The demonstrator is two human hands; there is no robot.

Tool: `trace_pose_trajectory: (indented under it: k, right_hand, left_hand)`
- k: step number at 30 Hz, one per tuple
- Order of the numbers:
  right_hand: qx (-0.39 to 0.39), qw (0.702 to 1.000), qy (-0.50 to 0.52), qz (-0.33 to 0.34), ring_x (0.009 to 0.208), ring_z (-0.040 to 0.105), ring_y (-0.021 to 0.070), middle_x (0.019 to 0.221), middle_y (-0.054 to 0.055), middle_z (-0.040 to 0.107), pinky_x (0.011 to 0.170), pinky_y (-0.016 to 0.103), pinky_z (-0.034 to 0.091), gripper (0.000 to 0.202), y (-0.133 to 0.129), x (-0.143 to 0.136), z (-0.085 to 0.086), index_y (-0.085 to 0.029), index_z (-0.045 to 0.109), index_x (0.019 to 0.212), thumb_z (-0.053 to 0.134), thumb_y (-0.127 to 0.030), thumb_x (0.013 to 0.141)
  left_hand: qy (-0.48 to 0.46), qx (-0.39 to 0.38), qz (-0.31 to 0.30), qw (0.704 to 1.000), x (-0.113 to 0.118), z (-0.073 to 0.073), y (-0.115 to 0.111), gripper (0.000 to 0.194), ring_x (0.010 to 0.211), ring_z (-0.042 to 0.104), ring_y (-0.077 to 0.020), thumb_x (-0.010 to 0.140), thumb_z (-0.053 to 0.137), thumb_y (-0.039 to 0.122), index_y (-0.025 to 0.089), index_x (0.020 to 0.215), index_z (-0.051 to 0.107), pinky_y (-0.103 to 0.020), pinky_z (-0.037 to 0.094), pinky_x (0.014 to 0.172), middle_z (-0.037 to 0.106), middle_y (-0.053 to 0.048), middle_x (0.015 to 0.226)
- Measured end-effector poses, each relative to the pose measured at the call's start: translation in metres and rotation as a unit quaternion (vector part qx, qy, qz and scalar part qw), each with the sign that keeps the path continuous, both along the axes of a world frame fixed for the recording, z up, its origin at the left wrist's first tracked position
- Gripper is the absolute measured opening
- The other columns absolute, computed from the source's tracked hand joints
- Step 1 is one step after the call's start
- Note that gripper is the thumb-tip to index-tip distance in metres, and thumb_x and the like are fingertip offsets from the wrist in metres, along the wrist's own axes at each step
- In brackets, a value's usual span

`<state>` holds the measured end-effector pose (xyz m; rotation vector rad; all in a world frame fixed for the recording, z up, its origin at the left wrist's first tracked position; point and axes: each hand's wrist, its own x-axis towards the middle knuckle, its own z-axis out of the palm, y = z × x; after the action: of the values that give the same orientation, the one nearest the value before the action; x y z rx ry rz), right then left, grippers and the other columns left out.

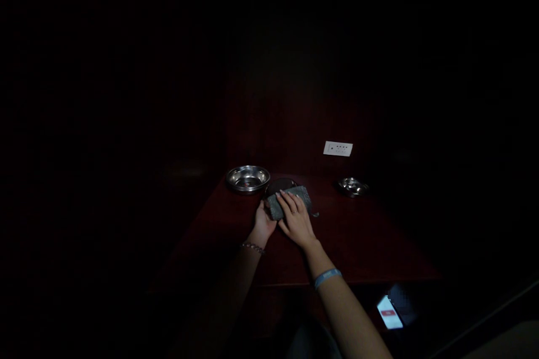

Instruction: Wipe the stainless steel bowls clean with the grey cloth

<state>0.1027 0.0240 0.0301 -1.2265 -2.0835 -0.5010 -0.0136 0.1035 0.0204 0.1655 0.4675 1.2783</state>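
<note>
A grey cloth (276, 208) lies folded under my right hand (296, 220), whose fingers press it against a dark round object (281, 184). My left hand (264, 221) is at the left side of that object and the cloth, with its fingers mostly hidden beneath them. What the dark object is cannot be made out in the low light. A shiny round metal dish (247, 179) sits just beyond my left hand, on the dark red table (337, 247).
A smaller metal dish (352, 186) stands at the back right of the table. Behind it, a white socket panel (337, 148) is on the wall. A lit phone screen (389, 312) shows below the table's front edge at the right. The surroundings are very dark.
</note>
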Motion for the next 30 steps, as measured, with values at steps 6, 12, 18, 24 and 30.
trace_pose_trajectory:
  k: [6,12,18,24,30]
  right_hand:
    - [0.028,0.996,0.067,-0.058,0.147,0.032,0.0287,0.160,0.005,0.038,0.121,0.051,0.030,0.075,0.005,0.010,-0.005,-0.025,0.035,0.157,0.046,-0.007,0.084]
    - [0.072,0.957,0.279,-0.039,0.151,0.029,0.0226,0.163,0.003,0.034,0.122,0.049,0.029,0.079,0.009,0.021,-0.013,-0.024,0.034,0.156,0.037,-0.005,0.080]
    - [0.139,0.813,0.563,-0.050,0.140,0.047,0.0246,0.149,0.013,0.053,0.118,0.045,0.034,0.061,0.020,0.030,-0.019,-0.015,0.047,0.148,0.041,-0.026,0.089]
    - [0.088,0.705,0.699,-0.081,0.117,0.064,0.0269,0.124,0.016,0.069,0.105,0.042,0.046,0.053,0.030,0.035,-0.025,-0.010,0.065,0.122,0.058,-0.047,0.084]
    - [-0.099,0.657,0.744,0.067,0.097,0.072,0.0243,0.108,0.011,0.076,0.088,0.038,0.057,0.050,0.037,0.020,-0.031,-0.015,0.067,0.111,0.069,-0.052,0.078]
  left_hand:
    - [0.041,0.049,-0.032,0.997,0.007,0.009,-0.010,0.031,0.080,0.069,-0.0142,0.101,0.044,0.025,0.013,0.121,0.064,-0.025,0.054,0.081,0.074,-0.007,0.095]
    - [0.122,0.220,-0.095,0.963,0.009,0.018,-0.027,0.029,0.098,0.068,-0.0178,0.098,0.052,0.032,0.017,0.117,0.067,-0.031,0.052,0.090,0.073,-0.009,0.110]
    - [0.311,0.388,-0.057,0.866,0.006,0.017,-0.037,0.036,0.089,0.067,-0.0214,0.090,0.058,0.050,0.015,0.085,0.069,-0.032,0.050,0.081,0.074,-0.012,0.095]
    - [0.410,0.320,0.170,0.837,0.014,0.003,-0.023,0.039,0.090,0.064,-0.0173,0.079,0.074,0.041,0.020,0.108,0.057,-0.034,0.051,0.088,0.068,-0.007,0.106]
    - [0.325,0.299,0.053,0.896,0.023,-0.006,-0.022,0.042,0.124,0.059,-0.0224,0.078,0.076,0.020,0.020,0.117,0.062,-0.034,0.043,0.108,0.067,-0.010,0.125]
